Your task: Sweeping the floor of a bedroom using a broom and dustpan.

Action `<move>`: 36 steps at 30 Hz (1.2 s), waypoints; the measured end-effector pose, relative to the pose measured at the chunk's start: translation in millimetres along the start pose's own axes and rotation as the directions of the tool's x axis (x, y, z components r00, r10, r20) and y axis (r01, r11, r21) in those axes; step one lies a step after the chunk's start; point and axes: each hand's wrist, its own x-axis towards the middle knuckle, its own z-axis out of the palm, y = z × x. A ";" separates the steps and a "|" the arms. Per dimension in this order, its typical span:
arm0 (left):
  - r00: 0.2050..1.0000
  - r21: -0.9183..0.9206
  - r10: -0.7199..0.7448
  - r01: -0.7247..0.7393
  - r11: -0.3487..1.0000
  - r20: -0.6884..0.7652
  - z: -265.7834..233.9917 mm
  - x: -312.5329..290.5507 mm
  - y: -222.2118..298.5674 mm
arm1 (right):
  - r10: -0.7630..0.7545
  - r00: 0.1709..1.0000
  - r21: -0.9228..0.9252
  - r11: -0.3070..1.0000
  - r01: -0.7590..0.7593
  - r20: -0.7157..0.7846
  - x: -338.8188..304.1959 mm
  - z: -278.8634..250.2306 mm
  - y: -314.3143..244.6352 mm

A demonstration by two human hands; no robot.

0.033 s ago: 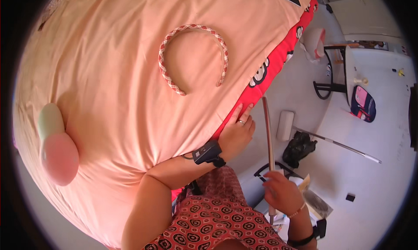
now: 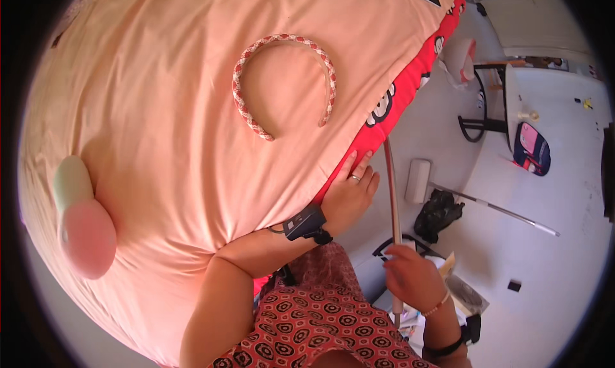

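Right of the peach cover [image 2: 173, 137], a slender pole [image 2: 393, 195] passes behind the right hand [image 2: 415, 279], too blurred to tell if clamped, while the left hand [image 2: 349, 192] rests, fingers slightly apart, on red fabric [image 2: 405, 93].

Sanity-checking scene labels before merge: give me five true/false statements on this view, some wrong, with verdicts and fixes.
1. The braided headband lies on the peach sheet. True.
2. The left hand rests on the red cartoon-print fabric. True.
3. The right hand touches the braided headband. False: it is at the slim pole, well away from the braided headband; blur hides whether its fingers grip.
4. The pink-and-green object lies to the left of the braided headband. True.
5. The black bag lies on the peach sheet. False: it is off the bedding, near the white mop head.
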 end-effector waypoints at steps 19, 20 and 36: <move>0.988 -0.343 0.005 0.048 0.938 0.152 -10.3 -1.5 -16.7 | -0.279 0.942 -0.212 0.948 0.239 -0.184 102.8 -3.4 -74.1; 0.977 -0.295 0.022 0.042 0.955 0.210 -10.0 -1.6 -17.6 | -0.283 0.941 -0.249 0.940 0.234 -0.186 105.1 -2.4 -74.9; 0.946 0.005 0.090 -0.096 0.995 0.310 -5.2 5.7 -13.8 | -0.681 0.729 0.024 0.732 0.681 0.065 175.7 -14.5 -57.3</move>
